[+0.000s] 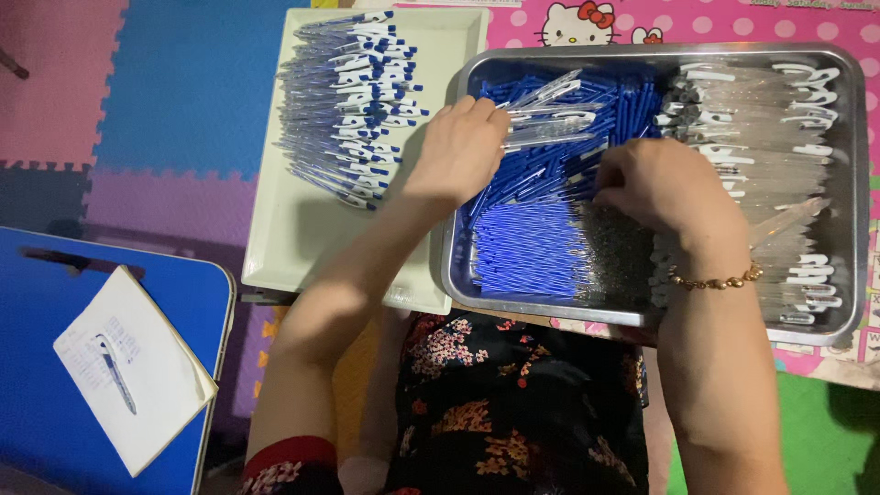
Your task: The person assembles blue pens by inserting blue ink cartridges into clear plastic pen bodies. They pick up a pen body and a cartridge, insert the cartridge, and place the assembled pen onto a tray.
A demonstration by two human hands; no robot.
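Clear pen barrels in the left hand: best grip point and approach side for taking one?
Pinch a clear barrel mid-shaft, coming from above and from the free tip end on the right. The left hand covers the near ends, while the slim shafts fan out flat over the blue parts in the metal tray, leaving their tops exposed.

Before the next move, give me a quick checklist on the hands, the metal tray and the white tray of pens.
1. Left hand holding clear pen barrels over the metal tray: ok.
2. Right hand down among the blue refills: ok; what its fingers pinch: cannot tell.
3. Clear barrels with white clips stacked at the tray's right: ok.
4. Assembled pens piled in the white tray, bare floor left: ok.
5. Metal tray fully supported at its near edge: cannot tell.
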